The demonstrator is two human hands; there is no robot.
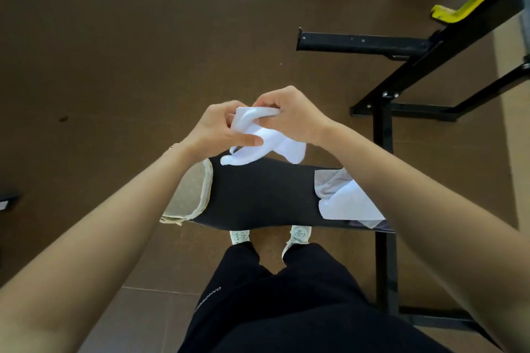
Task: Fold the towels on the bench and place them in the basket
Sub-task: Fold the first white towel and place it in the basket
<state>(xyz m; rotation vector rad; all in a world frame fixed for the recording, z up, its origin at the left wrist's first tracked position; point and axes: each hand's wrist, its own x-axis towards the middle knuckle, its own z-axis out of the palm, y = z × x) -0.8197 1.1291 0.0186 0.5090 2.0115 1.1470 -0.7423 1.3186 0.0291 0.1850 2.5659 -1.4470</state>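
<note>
A small white towel hangs bunched in the air above the far edge of the black padded bench. My left hand and my right hand both pinch its top edge, close together. On the bench's left end lies a folded beige towel, partly under my left forearm. At the right end rests a loose pile of white and pale grey towels, partly hidden by my right forearm. No basket shows in this view.
The black metal bench frame runs down the right side. A black and yellow gym rack stands at the upper right. Brown floor surrounds the bench; my legs and shoes are just below it.
</note>
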